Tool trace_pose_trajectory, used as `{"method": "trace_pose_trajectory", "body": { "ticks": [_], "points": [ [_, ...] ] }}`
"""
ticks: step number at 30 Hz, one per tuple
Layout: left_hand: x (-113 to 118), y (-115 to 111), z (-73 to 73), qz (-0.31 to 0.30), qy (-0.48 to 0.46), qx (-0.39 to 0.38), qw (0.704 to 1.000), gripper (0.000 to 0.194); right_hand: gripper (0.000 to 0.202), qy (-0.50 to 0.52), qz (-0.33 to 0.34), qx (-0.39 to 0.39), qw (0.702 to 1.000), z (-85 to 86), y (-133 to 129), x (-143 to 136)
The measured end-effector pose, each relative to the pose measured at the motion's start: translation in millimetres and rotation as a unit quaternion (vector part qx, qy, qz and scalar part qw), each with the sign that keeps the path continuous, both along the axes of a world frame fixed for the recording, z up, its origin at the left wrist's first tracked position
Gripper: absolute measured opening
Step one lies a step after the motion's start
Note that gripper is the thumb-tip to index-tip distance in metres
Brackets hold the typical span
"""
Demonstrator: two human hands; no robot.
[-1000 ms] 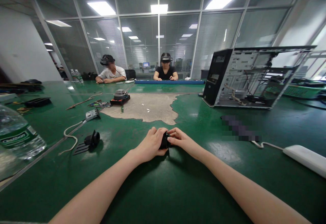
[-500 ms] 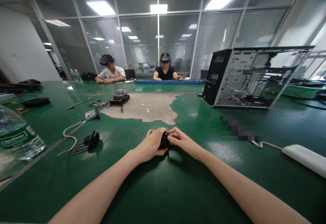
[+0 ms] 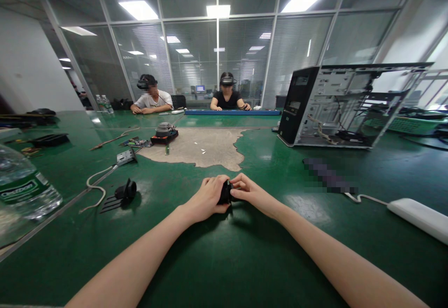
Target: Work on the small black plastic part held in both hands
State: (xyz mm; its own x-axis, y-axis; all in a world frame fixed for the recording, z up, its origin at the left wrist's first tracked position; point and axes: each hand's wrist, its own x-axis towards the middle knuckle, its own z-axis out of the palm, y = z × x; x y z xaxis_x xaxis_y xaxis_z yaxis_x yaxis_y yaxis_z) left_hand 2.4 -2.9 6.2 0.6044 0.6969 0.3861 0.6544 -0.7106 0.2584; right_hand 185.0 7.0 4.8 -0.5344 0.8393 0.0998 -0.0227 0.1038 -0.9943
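Your left hand [image 3: 211, 193] is wrapping around a small black part [image 3: 224, 196], and your right hand [image 3: 249, 191] is pinching it narrowly at its right side. You are holding it at the near middle of the green desk [image 3: 217, 261]. In my judgement, the part could be slipping or twisting if both hands are pulling unevenly, and a thin edge could be cracking under too strong a pinch. Your hands are covering most of it, so I am not telling its exact kind, nor whether it is touching the desk. Pixelation is hiding a dark long object [image 3: 329, 176]; the view's edge is cutting the water bottle [image 3: 26, 182].
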Motion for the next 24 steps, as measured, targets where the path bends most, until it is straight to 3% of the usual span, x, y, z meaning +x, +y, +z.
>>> {"method": "trace_pose_trajectory", "body": {
  "ticks": [6, 12, 18, 24],
  "points": [
    [0.9, 0.7, -0.6, 0.003, 0.005, 0.002, 1.0, 0.057, 0.028, -0.012, -0.028, -0.007, 1.0, -8.5, 5.4, -3.0],
    [0.5, 2.2, -2.5, 0.0, 0.006, -0.003, 1.0, 0.059, 0.043, -0.011, 0.027, 0.002, 1.0, -4.3, 3.0, 0.2],
    [0.0, 1.9, -2.4, 0.002, 0.0, 0.003, 1.0, 0.058, 0.028, -0.023, -0.014, 0.007, 1.0, -1.5, 1.6, -2.0],
    [0.9, 1.3, -0.6, 0.004, -0.001, 0.002, 1.0, 0.058, 0.038, -0.027, -0.009, 0.002, 1.0, -7.0, 4.9, -2.0]
  ]
}}
